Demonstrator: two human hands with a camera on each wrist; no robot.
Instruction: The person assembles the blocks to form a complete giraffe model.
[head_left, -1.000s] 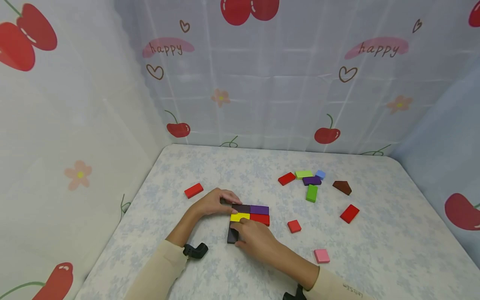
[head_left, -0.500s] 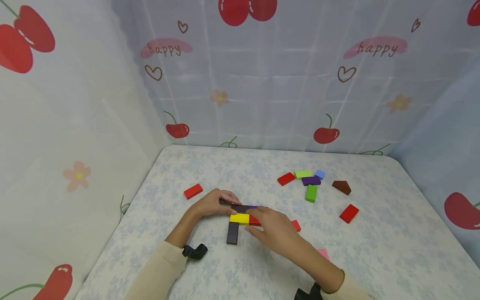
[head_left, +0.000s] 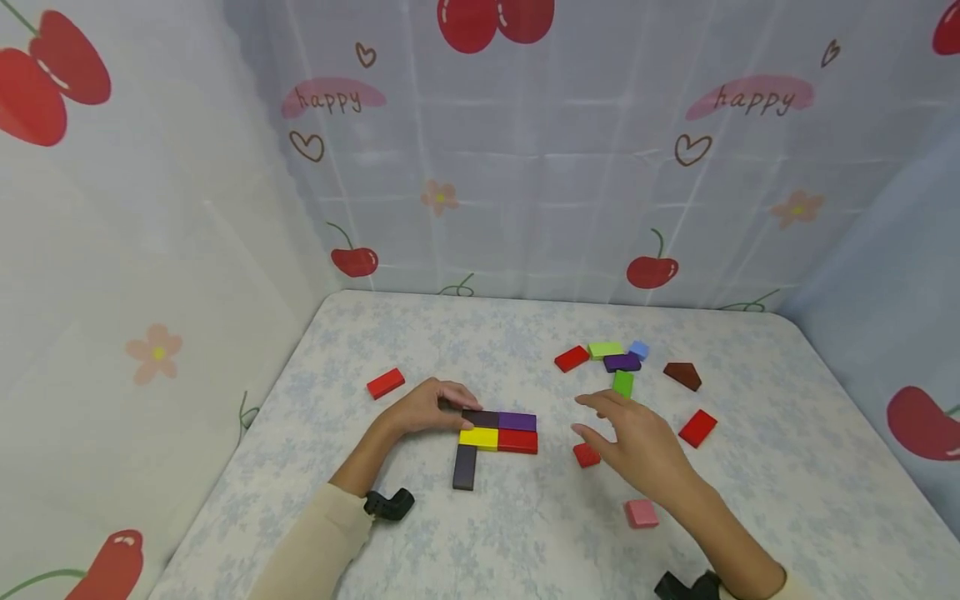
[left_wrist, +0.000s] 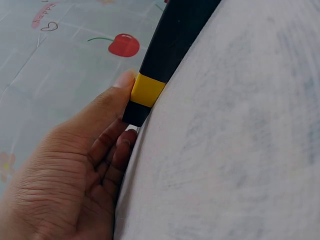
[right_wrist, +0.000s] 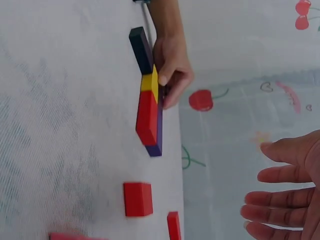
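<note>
The left hand [head_left: 422, 408], curled round the black wood-like oblong [head_left: 484, 419] behind the yellow wood-like oblong [head_left: 482, 439], risked skewing both by uneven pressure; right of yellow, the right hand [head_left: 643, 442] hovered, fingers apart.

A curtained-off nook, though whether in a home or a studio cannot be told: creased pale hangings [head_left: 525, 208], printed with cherries [head_left: 652, 272], flowers [head_left: 153, 354] and "happy", stand behind the mottled blue-and-white table [head_left: 817, 442] and along its left and right sides
</note>
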